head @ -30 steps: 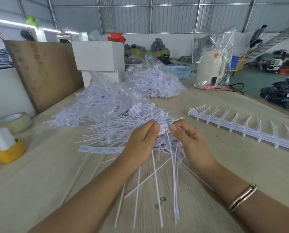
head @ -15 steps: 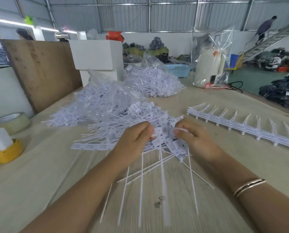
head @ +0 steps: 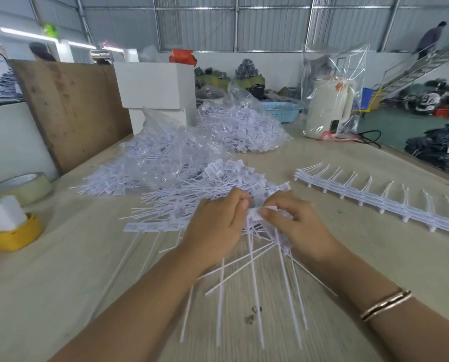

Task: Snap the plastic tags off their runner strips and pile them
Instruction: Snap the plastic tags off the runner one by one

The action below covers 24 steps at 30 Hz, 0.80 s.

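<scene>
My left hand (head: 218, 226) and my right hand (head: 296, 226) meet over the middle of the wooden table (head: 61, 283), both gripping a bunch of white plastic tags (head: 254, 257) whose long thin tails fan out toward me. My right thumb and fingers pinch a flat tag head (head: 256, 214) at the top of the bunch. Just beyond my hands lies a loose pile of snapped-off tags (head: 205, 189). A stack of bare runner strips (head: 375, 199) stretches along the table to the right.
Clear bags stuffed with white tags (head: 171, 155) (head: 241, 126) lie further back. A tape roll (head: 25, 186) and a yellow holder (head: 12, 233) sit at the left edge. White boxes (head: 155, 87), a plywood board (head: 69, 111) and a bagged kettle (head: 330, 105) stand behind.
The bunch has dropped lower toward the table and its tails have spread and shifted. My hands have closed in tighter around the tag heads.
</scene>
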Tool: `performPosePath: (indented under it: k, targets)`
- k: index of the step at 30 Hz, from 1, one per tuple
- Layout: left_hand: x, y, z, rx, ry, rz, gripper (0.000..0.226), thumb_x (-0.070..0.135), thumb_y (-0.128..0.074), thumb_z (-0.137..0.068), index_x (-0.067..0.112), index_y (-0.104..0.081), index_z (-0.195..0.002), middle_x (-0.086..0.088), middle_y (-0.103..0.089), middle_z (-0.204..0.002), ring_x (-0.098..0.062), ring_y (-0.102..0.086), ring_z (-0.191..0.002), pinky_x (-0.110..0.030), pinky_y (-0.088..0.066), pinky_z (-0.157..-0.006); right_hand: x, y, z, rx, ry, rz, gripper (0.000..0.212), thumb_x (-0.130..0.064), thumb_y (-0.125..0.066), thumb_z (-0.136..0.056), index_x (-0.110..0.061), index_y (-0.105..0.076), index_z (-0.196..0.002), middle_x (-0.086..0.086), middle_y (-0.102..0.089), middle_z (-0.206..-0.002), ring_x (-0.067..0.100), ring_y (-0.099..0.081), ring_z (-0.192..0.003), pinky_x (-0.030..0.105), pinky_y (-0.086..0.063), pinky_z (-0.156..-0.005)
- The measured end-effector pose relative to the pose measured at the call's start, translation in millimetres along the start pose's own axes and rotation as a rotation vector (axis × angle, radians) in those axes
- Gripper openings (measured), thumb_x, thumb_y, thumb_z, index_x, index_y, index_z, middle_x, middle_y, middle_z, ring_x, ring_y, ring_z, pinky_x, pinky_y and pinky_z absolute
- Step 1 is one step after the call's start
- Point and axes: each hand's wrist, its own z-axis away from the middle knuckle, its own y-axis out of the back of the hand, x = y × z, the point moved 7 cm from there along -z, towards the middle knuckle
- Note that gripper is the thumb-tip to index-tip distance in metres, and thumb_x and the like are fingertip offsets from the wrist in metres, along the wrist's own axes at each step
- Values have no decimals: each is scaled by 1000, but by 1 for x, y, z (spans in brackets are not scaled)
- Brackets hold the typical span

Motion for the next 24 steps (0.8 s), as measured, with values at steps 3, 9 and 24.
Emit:
performPosePath:
  k: [3,9,24]
  targets:
    - [-14,2,-2,-65,53,-10,33,36,-32,-99,23,-49,-74,6,-45,-57,-6,-45,-58,-29,-24,-62,5,11,0,57,-86,-276,20,-9,-59,-88,-8,-61,-68,-3,-55,-74,6,-53,-72,16,-40,-71]
    - [-17,-7,1,-178,57,176,36,36,-42,-98,28,-43,-63,12,-49,-53,-4,-41,-49,-21,-32,-51,5,1,2,-89,-129,-326,22,-9,-58,-87,-11,-63,-66,-3,-59,-67,10,-55,-69,20,-43,-72]
    - [-29,8,1,105,195,622,37,46,-43,-89,13,-51,-75,7,-42,-61,-6,-44,-58,-8,-38,-62,20,19,6,139,-168,-418,24,-23,-60,-90,-21,-66,-67,-8,-60,-76,11,-58,-80,40,-40,-84]
